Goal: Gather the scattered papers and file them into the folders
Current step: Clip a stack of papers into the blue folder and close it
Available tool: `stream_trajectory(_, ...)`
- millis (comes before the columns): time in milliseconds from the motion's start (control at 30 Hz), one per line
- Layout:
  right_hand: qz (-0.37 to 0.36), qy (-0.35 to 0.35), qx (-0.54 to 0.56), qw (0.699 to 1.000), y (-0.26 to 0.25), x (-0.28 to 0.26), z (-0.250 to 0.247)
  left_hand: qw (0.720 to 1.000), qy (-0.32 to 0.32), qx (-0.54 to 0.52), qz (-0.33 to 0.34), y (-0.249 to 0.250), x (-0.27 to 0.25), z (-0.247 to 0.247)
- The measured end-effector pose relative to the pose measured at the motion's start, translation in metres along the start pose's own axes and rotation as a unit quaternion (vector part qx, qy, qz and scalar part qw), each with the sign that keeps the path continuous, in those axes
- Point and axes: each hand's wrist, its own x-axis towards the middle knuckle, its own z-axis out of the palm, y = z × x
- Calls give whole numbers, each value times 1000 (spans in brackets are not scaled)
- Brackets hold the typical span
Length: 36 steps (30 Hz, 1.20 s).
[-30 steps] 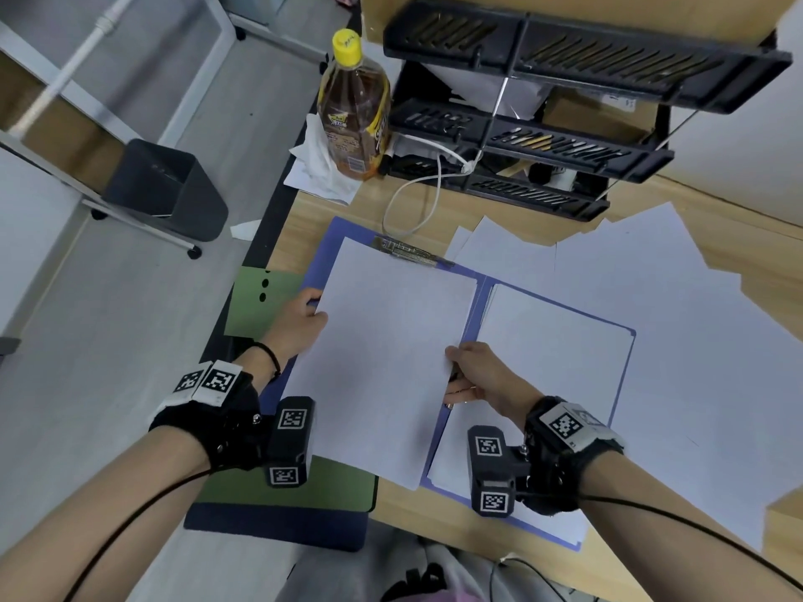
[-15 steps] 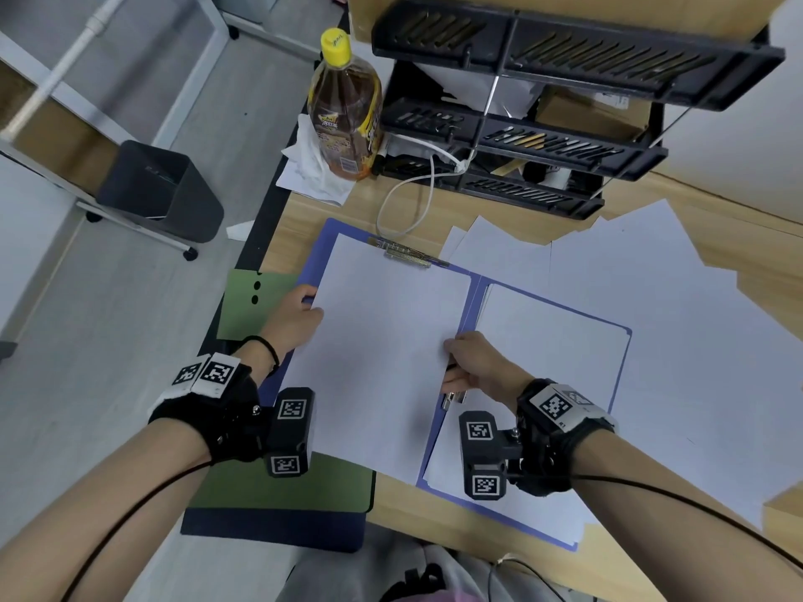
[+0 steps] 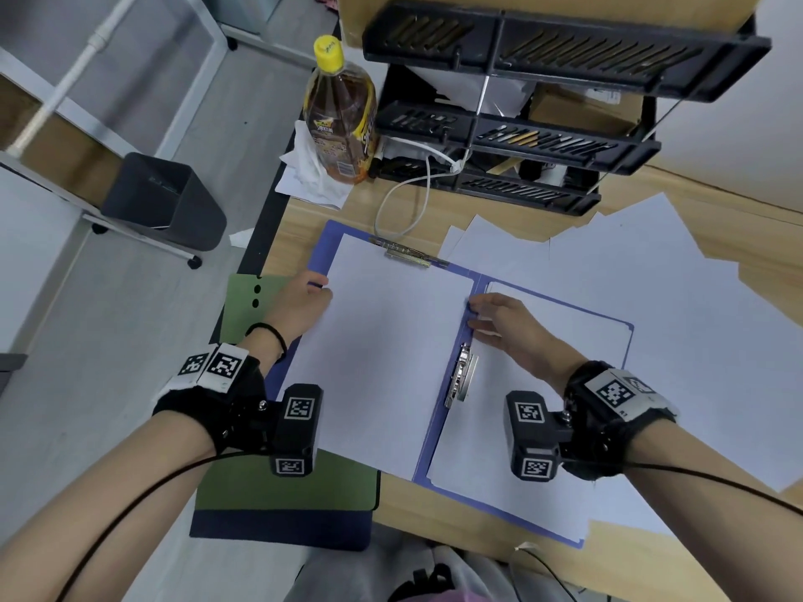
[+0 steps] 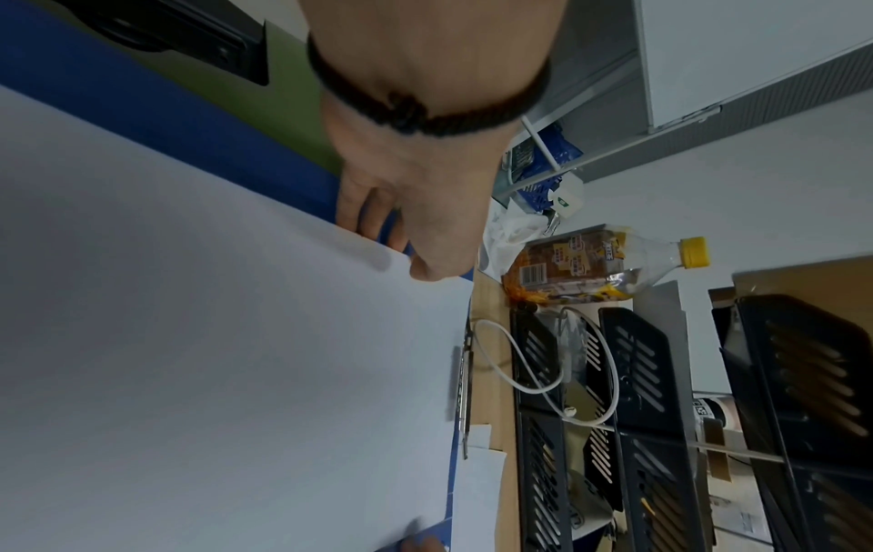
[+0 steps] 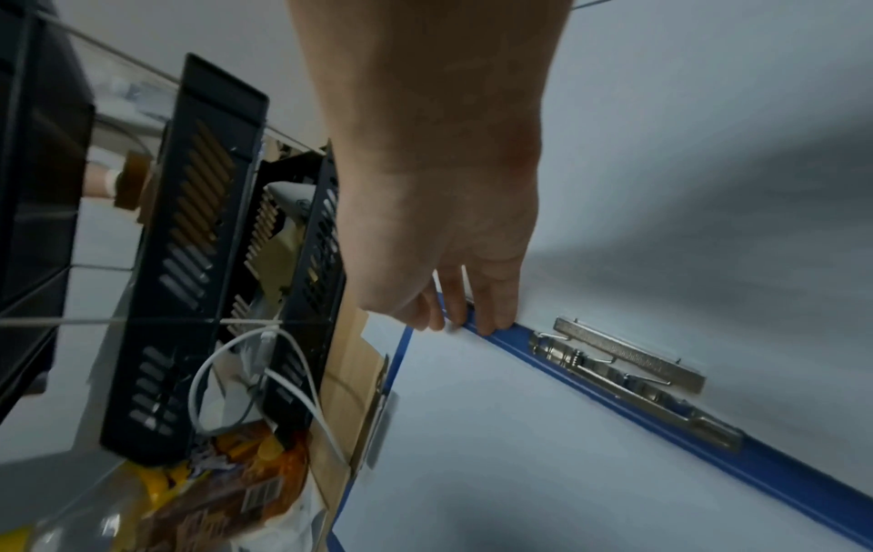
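Between the two hands lies the sheet being filed: a white sheet (image 3: 386,354) flat on the left half of the open blue folder (image 3: 447,432). At its outer edge the left hand (image 3: 300,310) pinches the paper, thumb on top and fingers curled beneath, as the left wrist view shows. At the inner edge the right hand (image 3: 504,328) lies with fingers nearly straight, tips pressing by the spine; the right wrist view puts them on the blue strip, touching the sheet's edge.

Just below the right fingertips along the spine sits the metal spine clip (image 3: 461,378), and beyond the sheet's far edge the top clamp (image 3: 408,255).

My worry is skew: the sheet seems to run past the folder's near edge, so if either hand lets go first it could slide askew or crease when clamped. The spine clip could snap on a finger.

Further right, loose papers (image 3: 652,297) are spread well past the folder; a careless sleeve might sweep them off the desk (image 3: 304,210).
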Motion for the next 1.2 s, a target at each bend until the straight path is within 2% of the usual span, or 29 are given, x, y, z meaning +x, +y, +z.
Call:
stream_trajectory(467,-4,-39,102,994,-1,6,-7,1000,24,4,-7,2,6,8)
stream_trajectory(533,-4,-32,116,993,1,8,-11,999,40,19,-6,5,5,10)
stream_trajectory(633,-12,-4,106,994,3,7,-25,995,83,47,35,20,1,17)
stream_trajectory(700,1,23,78,997,5,4,-39,994,62,51,73,37,-1,29)
stream_trajectory(833,68,41,-2,997,14,3,-59,985,-55,99,127,73,-3,62)
stream_trajectory(967,103,14,-28,994,22,13,-54,969,-146,161,114,93,4,90)
stream_trajectory(1100,115,23,-8,993,30,26,-49,965,-175,172,89,96,10,101)
stream_trajectory(1200,115,21,15,993,36,32,-50,973,-153,146,95,101,12,101)
